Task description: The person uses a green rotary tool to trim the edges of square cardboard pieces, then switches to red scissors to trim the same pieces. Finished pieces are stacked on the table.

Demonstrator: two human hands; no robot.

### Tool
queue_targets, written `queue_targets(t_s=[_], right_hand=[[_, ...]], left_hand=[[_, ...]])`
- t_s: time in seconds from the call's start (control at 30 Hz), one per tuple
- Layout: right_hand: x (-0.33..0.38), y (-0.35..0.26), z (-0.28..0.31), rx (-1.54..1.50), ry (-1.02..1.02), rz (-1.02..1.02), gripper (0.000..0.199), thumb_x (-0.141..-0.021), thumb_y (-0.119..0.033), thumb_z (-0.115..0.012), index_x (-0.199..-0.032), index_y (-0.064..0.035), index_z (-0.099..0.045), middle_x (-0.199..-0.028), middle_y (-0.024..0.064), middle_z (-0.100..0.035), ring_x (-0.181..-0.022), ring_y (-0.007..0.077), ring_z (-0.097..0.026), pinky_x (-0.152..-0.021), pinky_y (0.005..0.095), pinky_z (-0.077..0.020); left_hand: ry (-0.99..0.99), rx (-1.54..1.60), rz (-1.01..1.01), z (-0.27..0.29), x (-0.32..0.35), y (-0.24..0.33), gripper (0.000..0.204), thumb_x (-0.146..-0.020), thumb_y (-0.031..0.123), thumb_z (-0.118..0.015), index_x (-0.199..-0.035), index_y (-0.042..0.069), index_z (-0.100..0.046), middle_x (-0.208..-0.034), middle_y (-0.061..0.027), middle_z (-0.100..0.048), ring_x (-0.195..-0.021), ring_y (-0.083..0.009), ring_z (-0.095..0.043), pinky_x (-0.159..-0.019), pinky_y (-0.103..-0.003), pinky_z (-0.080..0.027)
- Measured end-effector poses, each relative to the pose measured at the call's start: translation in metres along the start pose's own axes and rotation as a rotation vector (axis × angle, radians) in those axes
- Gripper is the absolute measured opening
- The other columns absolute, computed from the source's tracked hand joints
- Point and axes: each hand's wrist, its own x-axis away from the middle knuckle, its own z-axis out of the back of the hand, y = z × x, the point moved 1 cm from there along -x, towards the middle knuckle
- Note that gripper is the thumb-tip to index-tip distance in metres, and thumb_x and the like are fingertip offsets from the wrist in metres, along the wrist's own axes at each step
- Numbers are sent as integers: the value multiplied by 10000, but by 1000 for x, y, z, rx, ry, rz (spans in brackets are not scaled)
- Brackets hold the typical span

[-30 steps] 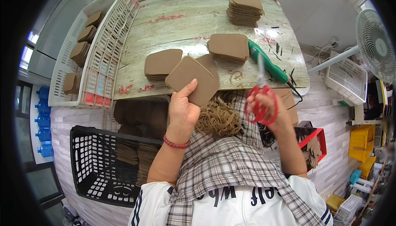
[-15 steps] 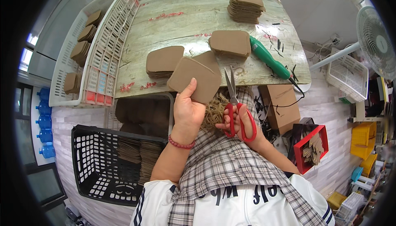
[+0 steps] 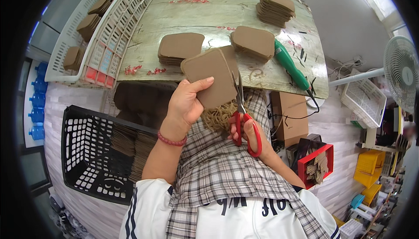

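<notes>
My left hand (image 3: 185,101) pinches a flat brown stitched piece (image 3: 209,79) with rounded corners, thumb on top and the other fingers hidden beneath. A second brown piece (image 3: 230,59) shows behind it; whether my hand holds that too, I cannot tell. My right hand (image 3: 249,136) has its fingers through the red handles of a pair of scissors (image 3: 240,96). The blades point up, slightly parted, against the right edge of the held piece. Tangled tan trimmings (image 3: 219,116) lie on my lap under the hands.
Stacks of brown pieces (image 3: 180,47) stand on the worn table (image 3: 192,16). A green corded tool (image 3: 291,66) lies right, near dark scraps. A white crate (image 3: 126,29) is at left, a black basket (image 3: 94,160) below. At right are a red box (image 3: 330,160) and a fan (image 3: 399,71).
The scissors have come up against the held piece's right edge, with blades closer together. The piece has turned a little in my left hand. The whole view has shifted slightly.
</notes>
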Motion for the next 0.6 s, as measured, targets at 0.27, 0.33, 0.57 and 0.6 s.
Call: queue_targets(t_s=[0.27, 0.33, 0.57, 0.6], right_hand=[[2, 1, 2, 152, -23, 13, 680, -935, -610, -383, -1135, 24, -525, -835, 27, -532, -706, 85, -505, -651, 216, -433], [3, 1, 1, 178, -37, 32, 649, -944, -588, -390, -1135, 18, -520, -837, 29, -532, -710, 86, -506, -649, 217, -433], [2, 0, 1, 171, -32, 14, 632, -937, -579, -421, -1131, 14, -518, -848, 21, -526, -697, 71, -490, -627, 202, -430], [2, 0, 1, 157, -32, 4, 634, -935, -582, -425, -1130, 14, -519, -845, 20, -523, -696, 70, -489, -621, 202, -430]], left_hand=[[30, -39, -27, 4, -2, 5, 316, -872, -12, -579, -1186, -28, -540, -1133, -110, -615, -1029, -206, -612, -913, -350, -512], [37, -42, -45, 5, -2, 5, 325, -869, -13, -583, -1191, -30, -538, -1133, -111, -615, -1029, -205, -613, -914, -351, -512], [-3, -47, -46, 6, -4, 4, 340, -863, -5, -600, -1196, -37, -536, -1136, -115, -616, -1030, -205, -613, -919, -351, -510], [0, -49, -44, 6, -3, 4, 339, -863, -5, -600, -1195, -38, -537, -1135, -116, -616, -1029, -205, -613, -917, -351, -511]])
